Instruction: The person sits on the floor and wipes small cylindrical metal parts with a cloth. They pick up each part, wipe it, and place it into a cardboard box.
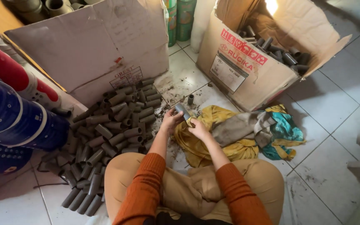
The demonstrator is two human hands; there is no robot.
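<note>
Head view looks down on a white tiled floor (334, 166) where a person sits cross-legged in tan trousers and orange sleeves; two cardboard boxes stand ahead, the larger box (92, 46) at upper left with its flap leaning toward the person, the smaller box (246, 71) at upper right, open and holding more grey tubes than can be counted; between the two boxes runs a strip of bare tile strewn with dark crumbs; open tile lies to the right of the knees; a heap of grey pipe pieces (113, 125), dozens, too many to count, spreads from the larger box down past the left knee; one bundle of cloths (238, 133), yellow, grey and teal, lies just before the shins; one lone pipe piece (191, 99) stands apart on the tile; the left hand (171, 121) is closed around one short grey pipe piece (183, 111), its long axis tilted, upper end pointing up-left, away from the body; the right hand (198, 129) pinches yellow cloth against the tube's lower end.
</note>
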